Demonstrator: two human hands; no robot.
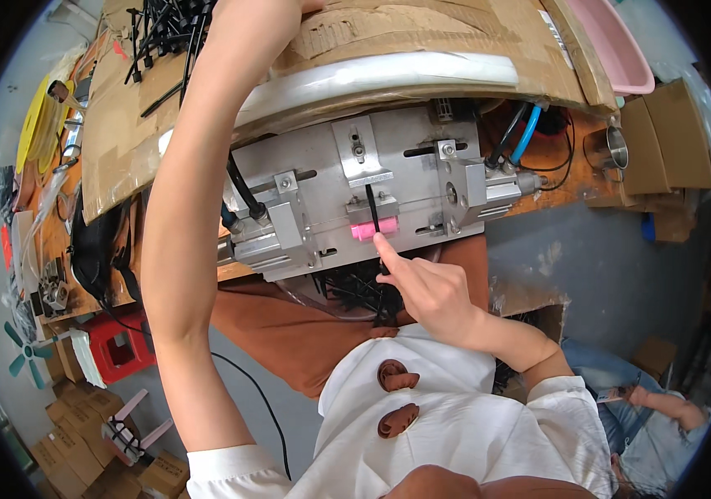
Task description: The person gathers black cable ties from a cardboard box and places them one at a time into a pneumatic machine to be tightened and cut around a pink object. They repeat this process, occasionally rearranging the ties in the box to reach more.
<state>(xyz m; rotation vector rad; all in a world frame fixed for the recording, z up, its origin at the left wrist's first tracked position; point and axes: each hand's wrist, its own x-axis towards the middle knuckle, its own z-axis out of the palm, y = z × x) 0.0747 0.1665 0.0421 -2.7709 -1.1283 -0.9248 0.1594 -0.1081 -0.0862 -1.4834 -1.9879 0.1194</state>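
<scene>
My right hand (434, 295) is in front of a metal fixture, its index finger stretched out and the other fingers curled in. The fingertip touches the near end of a slim black rod (373, 208), by a pink block (374, 228). The rod lies across that block and runs back to a metal bracket (360, 151) on the fixture plate (409, 158). My left arm reaches far forward over the cardboard; my left hand (268, 10) is cut off by the top edge, its fingers mostly out of sight.
A heap of black rods (168, 33) lies on the cardboard sheet (388, 29) at the far left. Metal cylinders (484, 195) flank the fixture. More black pieces (359, 291) sit below its front edge. A red stool (123, 348) is at left; another person's arm (671, 407) shows at right.
</scene>
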